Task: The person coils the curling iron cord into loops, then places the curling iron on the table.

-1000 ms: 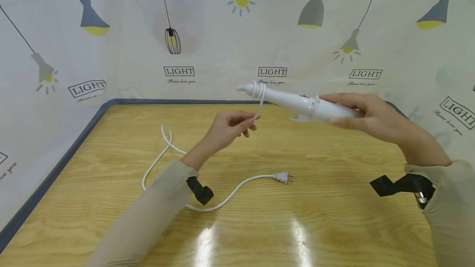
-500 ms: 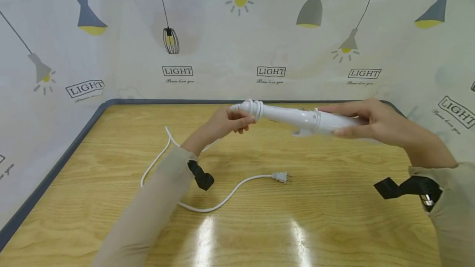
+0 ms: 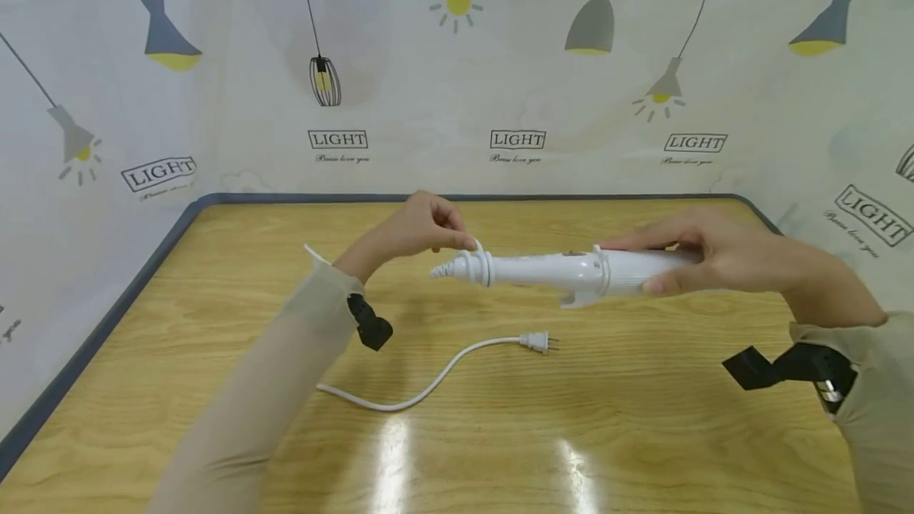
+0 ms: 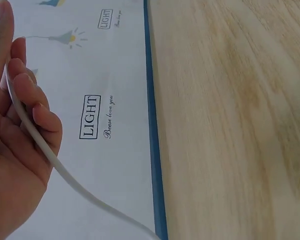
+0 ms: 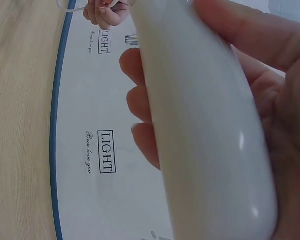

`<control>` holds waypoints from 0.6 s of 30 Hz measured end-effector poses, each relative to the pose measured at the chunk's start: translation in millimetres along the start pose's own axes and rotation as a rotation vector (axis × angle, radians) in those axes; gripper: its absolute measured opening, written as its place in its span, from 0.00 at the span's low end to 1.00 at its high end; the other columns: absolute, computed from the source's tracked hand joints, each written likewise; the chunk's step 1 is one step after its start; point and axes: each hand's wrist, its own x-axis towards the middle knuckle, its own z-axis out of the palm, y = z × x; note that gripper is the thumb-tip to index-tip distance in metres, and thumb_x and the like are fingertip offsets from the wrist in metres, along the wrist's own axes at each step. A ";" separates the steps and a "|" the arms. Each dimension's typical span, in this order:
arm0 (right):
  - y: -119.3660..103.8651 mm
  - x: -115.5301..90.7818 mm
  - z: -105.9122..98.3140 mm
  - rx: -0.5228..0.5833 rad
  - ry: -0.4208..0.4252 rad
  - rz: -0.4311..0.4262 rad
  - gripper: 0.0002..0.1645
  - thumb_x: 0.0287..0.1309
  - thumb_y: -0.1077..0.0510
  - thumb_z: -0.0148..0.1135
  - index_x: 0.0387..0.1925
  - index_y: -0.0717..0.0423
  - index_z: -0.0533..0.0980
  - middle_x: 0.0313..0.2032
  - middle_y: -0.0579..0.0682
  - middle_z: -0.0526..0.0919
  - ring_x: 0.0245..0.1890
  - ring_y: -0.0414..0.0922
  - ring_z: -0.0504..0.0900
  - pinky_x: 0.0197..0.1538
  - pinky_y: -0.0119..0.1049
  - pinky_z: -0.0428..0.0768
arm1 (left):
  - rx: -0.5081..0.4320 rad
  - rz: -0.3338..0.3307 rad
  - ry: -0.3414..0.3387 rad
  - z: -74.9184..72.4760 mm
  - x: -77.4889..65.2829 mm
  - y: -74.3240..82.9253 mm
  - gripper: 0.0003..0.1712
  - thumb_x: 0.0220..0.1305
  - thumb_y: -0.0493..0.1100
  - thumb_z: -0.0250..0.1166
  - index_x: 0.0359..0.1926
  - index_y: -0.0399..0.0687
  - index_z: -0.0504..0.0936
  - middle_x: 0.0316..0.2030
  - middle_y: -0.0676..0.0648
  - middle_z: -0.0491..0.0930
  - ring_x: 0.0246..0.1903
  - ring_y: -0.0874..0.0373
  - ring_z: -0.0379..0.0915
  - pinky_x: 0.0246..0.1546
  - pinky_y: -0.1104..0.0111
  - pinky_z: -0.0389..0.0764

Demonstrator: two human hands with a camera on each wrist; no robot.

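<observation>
A white curling iron is held level above the table, its cord end pointing left. My right hand grips the thick part, which fills much of the right wrist view as a smooth white barrel. A small lever sticks out underneath. The white power cord is wound around the cord end of the iron. Just above those turns, my left hand pinches the cord between thumb and fingers. In the left wrist view, the cord runs across the palm and trails off below.
The cord's two-pin plug lies on the wooden table, with a length of cord curving left from it. The left sleeve hides part of the cord. A white printed backdrop stands behind the table's dark edge.
My left hand has passed from below the iron to above it, carrying the cord round its end. The iron has come down and levelled out. More loose cord has been drawn up.
</observation>
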 end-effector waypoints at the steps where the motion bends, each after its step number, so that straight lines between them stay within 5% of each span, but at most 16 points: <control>1: -0.2 0.3 0.3 0.007 -0.020 0.008 0.34 0.49 0.66 0.67 0.59 0.48 0.73 0.44 0.43 0.81 0.28 0.38 0.76 0.26 0.32 0.75 | 0.018 0.005 -0.013 -1.5 -0.3 1.9 0.08 0.55 0.41 0.69 0.24 0.43 0.83 0.19 0.47 0.76 0.15 0.60 0.57 0.18 0.69 0.66; 11: 1.4 6.9 2.7 0.046 -0.169 0.054 0.30 0.53 0.62 0.66 0.60 0.48 0.72 0.45 0.45 0.80 0.31 0.38 0.76 0.28 0.33 0.76 | 0.206 0.138 -0.118 -13.2 -2.7 30.2 0.05 0.57 0.39 0.67 0.30 0.42 0.83 0.27 0.49 0.80 0.26 0.59 0.74 0.31 0.68 0.76; 18: 5.2 10.1 5.9 0.045 -0.195 0.095 0.29 0.53 0.59 0.67 0.58 0.53 0.73 0.43 0.45 0.80 0.31 0.38 0.76 0.29 0.33 0.76 | 0.338 0.195 -0.042 -11.8 -10.3 52.9 0.05 0.56 0.41 0.68 0.30 0.43 0.83 0.27 0.51 0.80 0.28 0.58 0.76 0.32 0.69 0.76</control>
